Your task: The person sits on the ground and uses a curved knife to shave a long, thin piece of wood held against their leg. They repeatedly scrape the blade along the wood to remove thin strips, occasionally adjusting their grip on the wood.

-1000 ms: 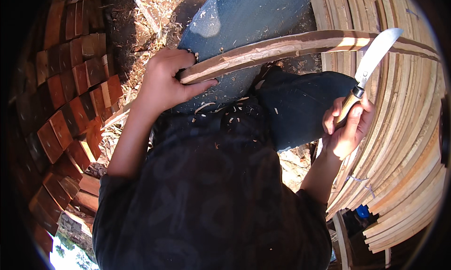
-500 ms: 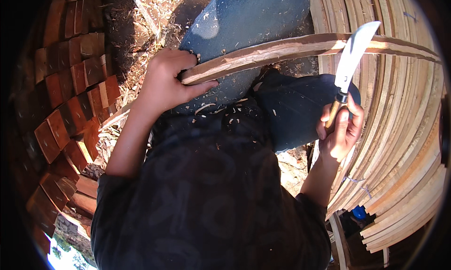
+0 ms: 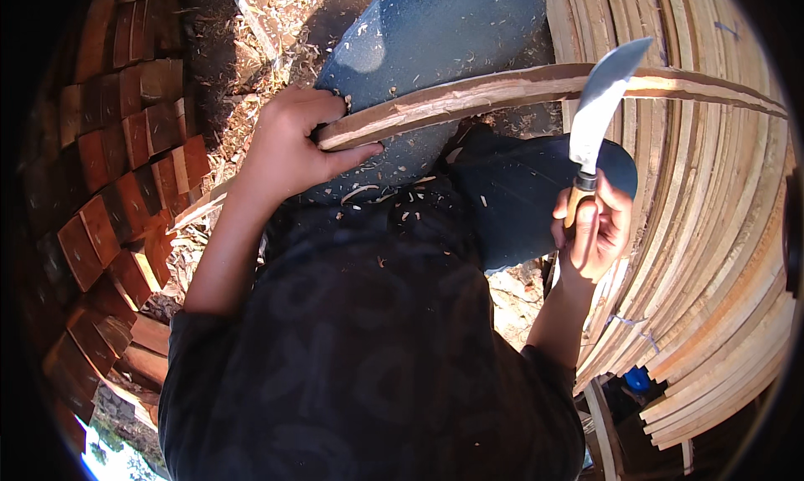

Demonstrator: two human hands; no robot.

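Strip of wood [image 3: 452, 102] spans the jeans [image 3: 444, 29], its right end over stacked slats [image 3: 695, 221]. Probably light, stiff, splintery; best gripped at its left end, where left hand [image 3: 289, 142] clamps it, fingers and thumb. Right hand [image 3: 596, 234]: fingers wrapped round handle of knife [image 3: 600, 104]; blade contact unclear.

Wooden strip [image 3: 452, 101] brown and cream, streaked; knife blade [image 3: 599, 104] silver, handle [image 3: 578, 206] tan, collar [image 3: 584, 181] black; jeans [image 3: 444, 29] blue (flecked with pale shavings [image 3: 358, 191]); planks [image 3: 712, 230] right, cream; blocks [image 3: 100, 230] left, reddish-brown
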